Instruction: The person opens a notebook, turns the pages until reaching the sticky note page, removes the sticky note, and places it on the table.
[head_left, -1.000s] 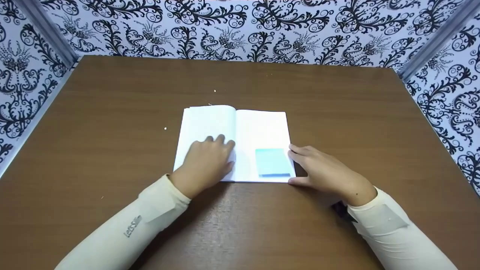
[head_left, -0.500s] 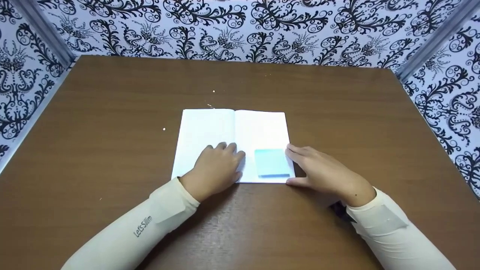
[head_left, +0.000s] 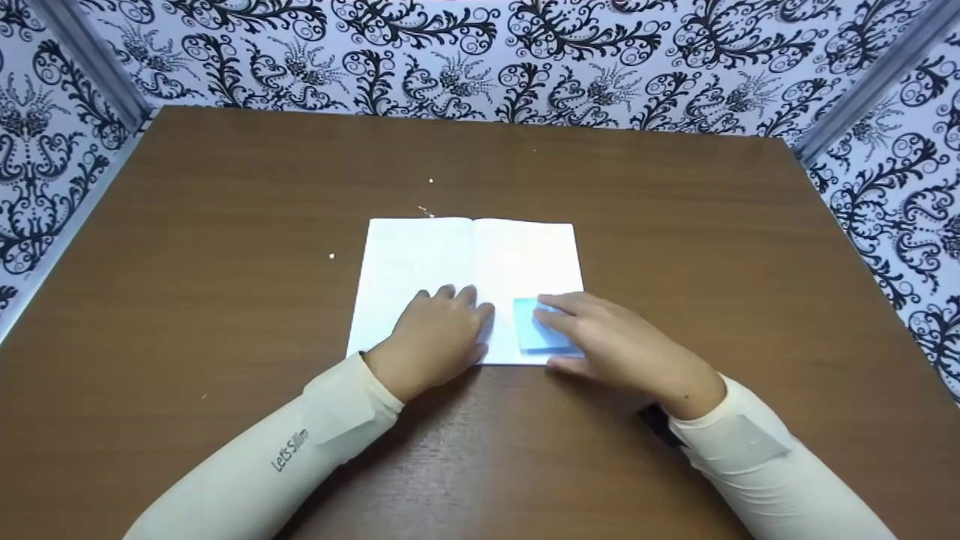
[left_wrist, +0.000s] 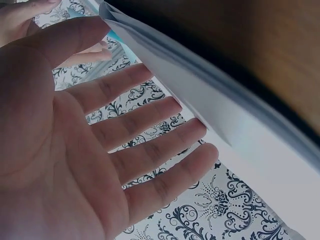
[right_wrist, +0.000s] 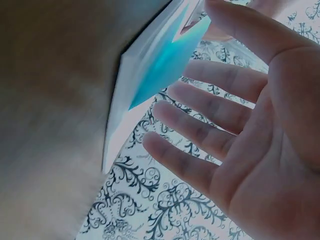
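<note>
An open white notebook (head_left: 420,255) lies flat in the middle of the brown table (head_left: 225,225). A light blue pad of sticky notes (head_left: 527,334) sits on the lower part of its right page. My left hand (head_left: 450,309) rests flat on the left page beside the spine, fingers straight. My right hand (head_left: 574,319) lies over the right side of the blue pad with fingers extended. In the left wrist view, the left hand (left_wrist: 150,145) shows spread fingers at the notebook's edge (left_wrist: 210,105). The right wrist view has the right hand (right_wrist: 210,125) open-palmed, next to the blue pad (right_wrist: 165,60).
Black-and-white patterned walls (head_left: 600,60) close in the table on the back, left and right. A few small white specks (head_left: 331,256) lie on the wood left of and behind the notebook. Both forearms wear cream sleeves (head_left: 300,442).
The left page has settled flat under my left hand. My right hand has slid left from the notebook's right edge onto the blue pad.
</note>
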